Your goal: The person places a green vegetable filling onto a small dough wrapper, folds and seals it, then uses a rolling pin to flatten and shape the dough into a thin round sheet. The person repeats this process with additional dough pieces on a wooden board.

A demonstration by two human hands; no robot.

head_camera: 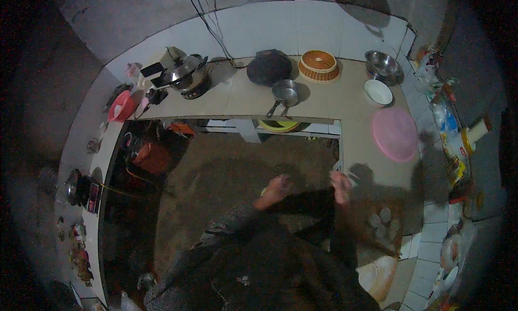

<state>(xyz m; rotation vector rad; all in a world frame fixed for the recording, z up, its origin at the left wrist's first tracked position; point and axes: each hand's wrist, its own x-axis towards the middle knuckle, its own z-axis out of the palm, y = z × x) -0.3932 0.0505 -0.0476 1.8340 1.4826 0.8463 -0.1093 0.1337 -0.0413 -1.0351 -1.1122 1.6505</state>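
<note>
My left hand (276, 191) is in front of my body over the floor, blurred, its fingers partly curled; whether it holds anything is unclear. Near the inner edge of the right counter is my right hand (341, 185), raised and also blurred, with something thin and pale beside its fingers. Below and to the right of it, several pale round pieces (380, 222) lie on a brown wooden board (362, 206), partly in shadow. A pink plastic basin or lid (395, 134) rests on the counter beyond.
On the back counter (238, 104) stand a lidded metal pot (186, 72), a small saucepan (285, 91), a wicker basket (319, 66), a white bowl (378, 92) and metal bowls (383, 66). A red basin (122, 106) is at the left corner. Bags and bottles line the right ledge.
</note>
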